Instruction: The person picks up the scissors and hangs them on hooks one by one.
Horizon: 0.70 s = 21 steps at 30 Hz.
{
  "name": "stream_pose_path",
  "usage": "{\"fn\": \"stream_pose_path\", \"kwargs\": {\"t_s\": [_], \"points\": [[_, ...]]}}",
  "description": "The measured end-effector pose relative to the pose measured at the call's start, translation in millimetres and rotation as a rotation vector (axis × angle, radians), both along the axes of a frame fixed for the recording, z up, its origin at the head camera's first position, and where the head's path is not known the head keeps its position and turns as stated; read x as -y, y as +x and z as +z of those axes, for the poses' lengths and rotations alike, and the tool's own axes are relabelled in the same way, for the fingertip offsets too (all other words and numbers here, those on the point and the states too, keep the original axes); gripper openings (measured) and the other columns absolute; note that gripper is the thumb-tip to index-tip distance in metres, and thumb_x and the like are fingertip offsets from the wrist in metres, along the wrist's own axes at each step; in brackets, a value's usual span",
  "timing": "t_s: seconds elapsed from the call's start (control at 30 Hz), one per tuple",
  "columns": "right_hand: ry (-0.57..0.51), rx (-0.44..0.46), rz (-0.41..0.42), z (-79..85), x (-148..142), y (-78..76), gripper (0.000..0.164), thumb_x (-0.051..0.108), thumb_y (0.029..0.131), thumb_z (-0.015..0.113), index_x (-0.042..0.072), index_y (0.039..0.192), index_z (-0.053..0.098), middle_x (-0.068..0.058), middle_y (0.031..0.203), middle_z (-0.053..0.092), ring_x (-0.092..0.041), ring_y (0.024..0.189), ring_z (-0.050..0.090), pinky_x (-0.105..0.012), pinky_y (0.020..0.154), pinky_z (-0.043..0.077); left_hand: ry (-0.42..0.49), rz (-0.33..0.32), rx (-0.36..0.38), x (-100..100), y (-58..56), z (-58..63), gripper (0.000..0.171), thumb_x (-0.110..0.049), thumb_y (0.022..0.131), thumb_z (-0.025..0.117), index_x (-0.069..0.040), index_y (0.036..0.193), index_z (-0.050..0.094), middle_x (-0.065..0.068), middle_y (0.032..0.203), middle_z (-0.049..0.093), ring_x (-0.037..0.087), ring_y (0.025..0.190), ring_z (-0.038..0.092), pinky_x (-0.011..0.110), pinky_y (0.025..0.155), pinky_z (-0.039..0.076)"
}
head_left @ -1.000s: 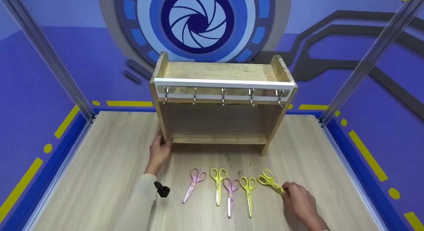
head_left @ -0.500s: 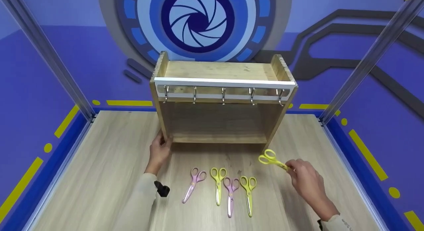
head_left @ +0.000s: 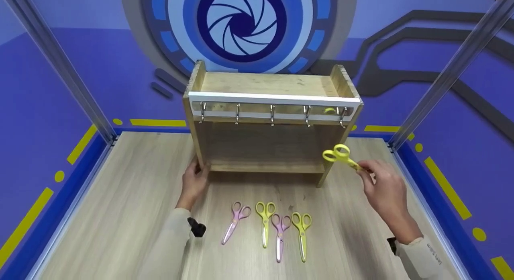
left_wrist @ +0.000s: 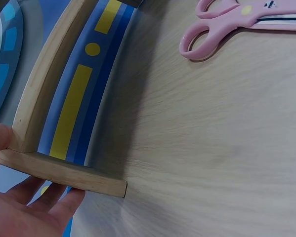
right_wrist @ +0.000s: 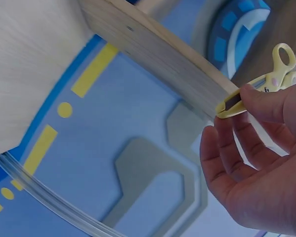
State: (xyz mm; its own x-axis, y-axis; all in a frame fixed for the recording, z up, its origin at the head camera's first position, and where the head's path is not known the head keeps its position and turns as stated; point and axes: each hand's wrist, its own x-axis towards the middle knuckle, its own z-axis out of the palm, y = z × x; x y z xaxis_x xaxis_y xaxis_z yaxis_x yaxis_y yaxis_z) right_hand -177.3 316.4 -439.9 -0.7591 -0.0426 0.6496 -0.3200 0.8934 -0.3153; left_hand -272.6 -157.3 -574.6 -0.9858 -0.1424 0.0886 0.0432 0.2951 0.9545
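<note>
Four scissors (head_left: pixel 265 223) lie on the table (head_left: pixel 132 219); the right hand (head_left: pixel 386 187) pinches raised yellow scissors (head_left: pixel 350 162) near the wooden rack (head_left: pixel 265 168), contact hard to tell; the left hand (head_left: pixel 194 185) grips the rack low; apparently a carrying step, the next move needing steady, loops-first alignment; hooks (head_left: pixel 272 115) line its front.

Left hand (head_left: pixel 194 185): low, gripping, thumb (left_wrist: pixel 0 136) opposite fingers (left_wrist: pixel 70 203)
Right hand (head_left: pixel 386 188): raised, pinching, fingers (right_wrist: pixel 213 163) bent
Arms (head_left: pixel 165 242): extended forward
</note>
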Motion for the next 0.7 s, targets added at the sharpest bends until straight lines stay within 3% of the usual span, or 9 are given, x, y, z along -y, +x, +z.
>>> {"fn": "stream_pose_path", "kwargs": {"t_s": [0.13,0.3,0.7], "points": [[-0.037,-0.028,0.008,9.8,2.2,-8.0,0.017,-0.002,0.086,0.081,0.002,0.100,0.075,-0.011,0.089,0.070,-0.025,0.081,0.065,-0.032,0.069,0.051,-0.011,0.006,-0.003,-1.3,-0.8,0.3,0.057,-0.026,0.107,0.057,-0.007,0.158,0.038,0.026,0.148,0.051,0.039,0.135,0.053,0.051,0.106,0.049],[-0.091,-0.058,0.010,15.0,3.6,-18.4,0.016,-0.001,0.087,0.080,0.001,0.101,0.075,-0.012,0.089,0.071,-0.025,0.081,0.067,-0.007,0.071,0.038,-0.038,0.006,0.003,-3.3,-1.5,-0.7,0.055,-0.027,0.107,0.056,-0.006,0.156,0.040,0.025,0.147,0.052,0.039,0.136,0.052,0.051,0.106,0.049],[-0.133,-0.053,0.026,7.8,10.6,-34.6,0.015,-0.002,0.087,0.080,0.000,0.101,0.076,-0.012,0.088,0.072,-0.026,0.074,0.069,-0.003,0.069,0.035,-0.038,0.014,0.002,-0.9,-0.4,1.0,0.056,-0.025,0.107,0.056,-0.006,0.157,0.039,0.025,0.147,0.052,0.039,0.137,0.050,0.053,0.107,0.047]]}}
